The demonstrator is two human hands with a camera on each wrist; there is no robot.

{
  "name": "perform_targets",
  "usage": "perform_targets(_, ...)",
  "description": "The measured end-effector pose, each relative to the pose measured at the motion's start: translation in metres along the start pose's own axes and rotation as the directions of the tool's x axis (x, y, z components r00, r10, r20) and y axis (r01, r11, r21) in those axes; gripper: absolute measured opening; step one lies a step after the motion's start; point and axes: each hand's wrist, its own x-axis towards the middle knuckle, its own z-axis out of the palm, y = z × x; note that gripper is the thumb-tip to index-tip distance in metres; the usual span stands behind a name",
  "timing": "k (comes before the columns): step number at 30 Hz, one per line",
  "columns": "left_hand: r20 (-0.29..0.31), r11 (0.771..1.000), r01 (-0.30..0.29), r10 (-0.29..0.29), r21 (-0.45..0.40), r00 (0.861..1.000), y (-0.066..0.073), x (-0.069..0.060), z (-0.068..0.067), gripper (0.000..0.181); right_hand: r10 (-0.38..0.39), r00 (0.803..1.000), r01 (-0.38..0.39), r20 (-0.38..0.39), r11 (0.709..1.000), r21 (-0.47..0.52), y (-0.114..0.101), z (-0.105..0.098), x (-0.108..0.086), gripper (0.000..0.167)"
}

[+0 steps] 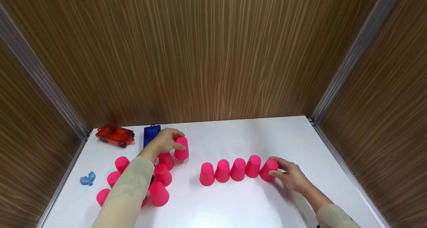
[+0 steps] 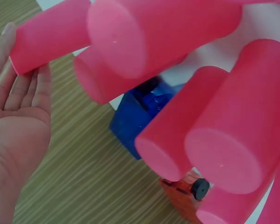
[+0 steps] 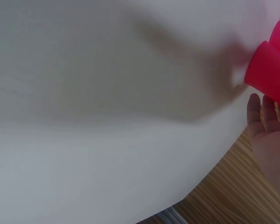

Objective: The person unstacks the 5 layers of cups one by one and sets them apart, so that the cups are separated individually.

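Observation:
Near the back, my left hand (image 1: 166, 140) pinches an upside-down pink plastic cup (image 1: 181, 151) between thumb and fingers. In the left wrist view, that pink cup (image 2: 51, 35) sits between the thumb and the curved fingers. My right hand (image 1: 292, 176) holds another upside-down pink cup (image 1: 268, 171), its thumb in front and fingers behind. This cup tilts slightly and ends a row whose other cups (image 1: 230, 171) stand mouth down, close together. The right wrist view shows the same hand (image 3: 270, 135) at the end cup (image 3: 270, 77).
More pink cups (image 1: 159, 194) stand around the left forearm, which hides some of them. A blue toy vehicle (image 1: 151, 134) lies behind the left hand. A red toy car (image 1: 115, 135) and a small blue toy (image 1: 88, 179) are farther left. Wood-patterned walls (image 1: 200, 54) enclose the white table (image 1: 206, 214).

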Motion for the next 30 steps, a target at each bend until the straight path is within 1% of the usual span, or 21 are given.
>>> perform_targets(4,0.010,1.000,-0.005,0.005,0.021,1.000,-0.004,0.001,0.002,0.065,-0.021,1.000,0.021,-0.002,1.000,-0.004,0.000,0.000,0.000,0.060)
perform_targets(7,0.021,1.000,0.010,-0.011,0.027,1.000,-0.007,0.002,0.004,0.068,-0.031,0.999,0.031,0.006,1.000,0.000,0.000,-0.001,0.000,0.060)
perform_targets(13,0.023,0.998,0.043,-0.044,0.042,0.999,-0.011,0.004,0.011,0.067,-0.008,1.000,0.008,0.011,1.000,0.022,-0.002,-0.001,0.000,0.061)
perform_targets(19,0.016,0.997,0.051,-0.052,0.065,0.998,-0.015,0.005,0.015,0.070,0.011,1.000,-0.011,0.003,1.000,0.003,-0.002,-0.002,0.001,0.061)
perform_targets(23,0.020,0.996,0.054,-0.056,0.071,0.998,-0.016,0.007,0.016,0.069,0.005,1.000,-0.005,0.006,1.000,0.004,-0.001,-0.001,0.002,0.061)
perform_targets(27,0.027,0.995,0.042,-0.045,0.085,0.999,-0.017,0.007,0.017,0.066,-0.002,1.000,0.002,0.009,1.000,0.009,-0.001,-0.001,0.001,0.060)
perform_targets(30,0.031,0.995,0.005,-0.009,0.099,0.999,-0.018,0.008,0.020,0.064,-0.001,1.000,0.001,0.007,1.000,0.018,0.000,0.000,0.000,0.060)
